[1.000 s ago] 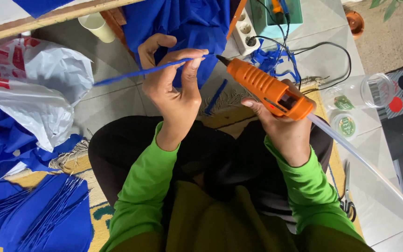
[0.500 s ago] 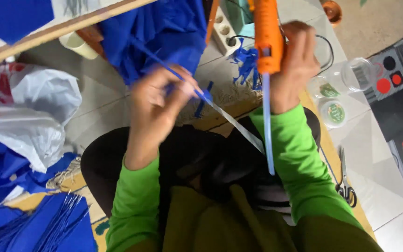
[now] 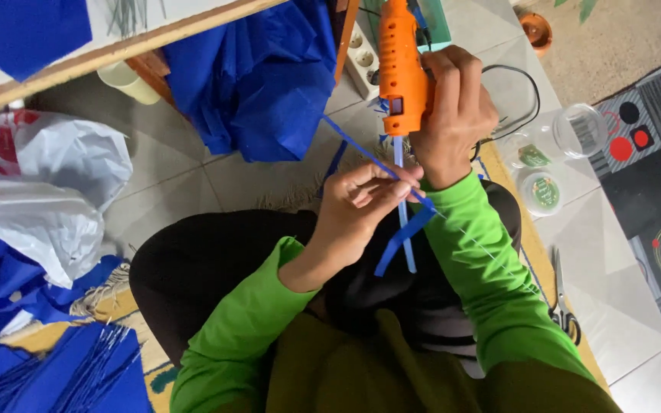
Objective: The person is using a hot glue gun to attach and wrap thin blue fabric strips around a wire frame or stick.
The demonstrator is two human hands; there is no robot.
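From the left hand (image 3: 361, 206), the right hand (image 3: 453, 115) sits at one o'clock gripping the glue gun (image 3: 401, 65), the crumpled tissue paper (image 3: 269, 84) lies at eleven, the plastic bag (image 3: 40, 191) at nine, and the lidded cups (image 3: 541, 191) at three.

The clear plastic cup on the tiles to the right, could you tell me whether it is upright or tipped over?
Tipped over: the clear cup lies on its side on the tiled floor, its round rim facing sideways.

Orange glue gun (image 3: 401, 69) upright; blue strip (image 3: 399, 239) dangling.
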